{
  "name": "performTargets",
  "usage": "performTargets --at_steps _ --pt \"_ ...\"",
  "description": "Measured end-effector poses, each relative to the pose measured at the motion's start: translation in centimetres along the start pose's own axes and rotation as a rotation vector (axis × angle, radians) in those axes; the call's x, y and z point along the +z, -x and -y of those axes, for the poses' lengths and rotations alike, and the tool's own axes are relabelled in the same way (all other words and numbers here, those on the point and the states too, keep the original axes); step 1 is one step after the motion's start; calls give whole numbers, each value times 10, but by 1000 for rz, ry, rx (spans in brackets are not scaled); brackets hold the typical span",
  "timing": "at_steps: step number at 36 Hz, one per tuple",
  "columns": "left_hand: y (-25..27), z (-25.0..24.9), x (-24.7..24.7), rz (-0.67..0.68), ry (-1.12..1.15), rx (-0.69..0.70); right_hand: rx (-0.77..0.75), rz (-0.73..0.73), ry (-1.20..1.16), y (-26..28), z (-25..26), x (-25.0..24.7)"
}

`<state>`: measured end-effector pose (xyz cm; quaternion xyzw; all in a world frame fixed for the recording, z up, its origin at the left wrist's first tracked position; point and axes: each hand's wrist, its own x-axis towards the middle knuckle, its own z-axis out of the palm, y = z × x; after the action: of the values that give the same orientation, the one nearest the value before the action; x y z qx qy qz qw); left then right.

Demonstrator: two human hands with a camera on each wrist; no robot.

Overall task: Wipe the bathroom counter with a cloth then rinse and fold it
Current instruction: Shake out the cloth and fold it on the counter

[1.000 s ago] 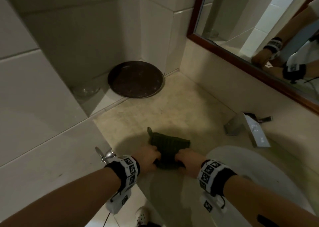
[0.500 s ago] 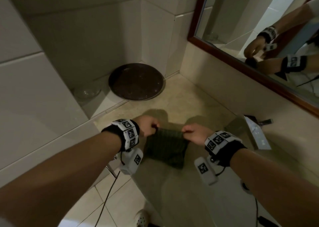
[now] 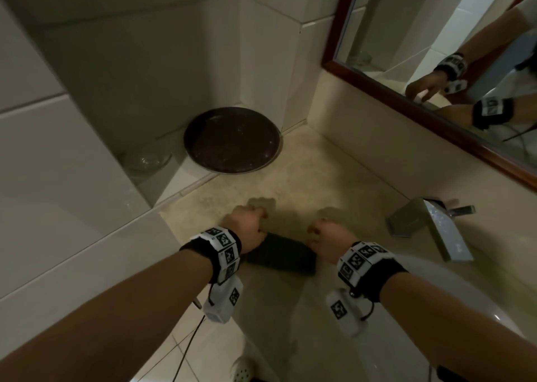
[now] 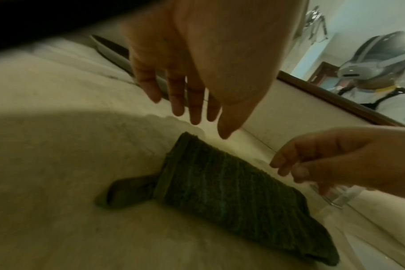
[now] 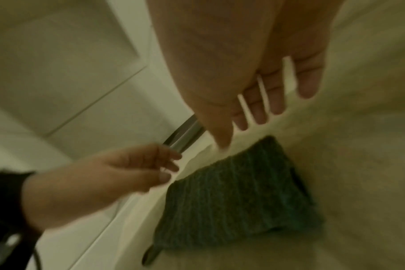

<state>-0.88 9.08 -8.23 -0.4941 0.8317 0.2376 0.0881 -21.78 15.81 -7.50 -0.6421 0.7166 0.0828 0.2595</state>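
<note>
From the head view, the folded dark green cloth (image 3: pixel 280 254) lies flat on the beige counter (image 3: pixel 305 184), between the left hand (image 3: pixel 247 227) and the right hand (image 3: pixel 331 241) and just nearer than both.

The left wrist view shows the left hand (image 4: pixel 197 60) above the cloth (image 4: pixel 238 190), fingers straight and spread, holding nothing; the right hand (image 4: pixel 331 157) hovers loosely curled at the cloth's far end.

The blurred right wrist view shows the right hand (image 5: pixel 254 64) open above the cloth (image 5: pixel 240 191), clear of it; the left hand (image 5: pixel 99 179) hangs relaxed beside the cloth's other edge.
</note>
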Motion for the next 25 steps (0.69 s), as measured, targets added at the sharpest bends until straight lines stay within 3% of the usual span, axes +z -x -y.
performTargets --at_steps 2,4,7,12,17,21,23,25 --pt "-2 4 6 58 -20 -54 66 85 -2 -4 0 5" --pt "-5 9 11 125 -74 -50 35 178 64 -6 -1 10" --pt "-7 15 13 144 -23 -31 10 187 37 -9 -5 15" --pt "-10 26 1 232 285 -85 42 183 -315 -19 -11 5" --pt "-21 41 -23 229 552 -189 113 193 -601 -39 -10 -17" --pt "-29 52 -39 177 729 -235 191 300 -1124 -50 8 -28" --pt "-32 57 -45 130 732 -221 219 279 -1213 -58 18 -33" --pt "-36 62 -48 74 744 -214 224 190 -1153 -68 25 -36"
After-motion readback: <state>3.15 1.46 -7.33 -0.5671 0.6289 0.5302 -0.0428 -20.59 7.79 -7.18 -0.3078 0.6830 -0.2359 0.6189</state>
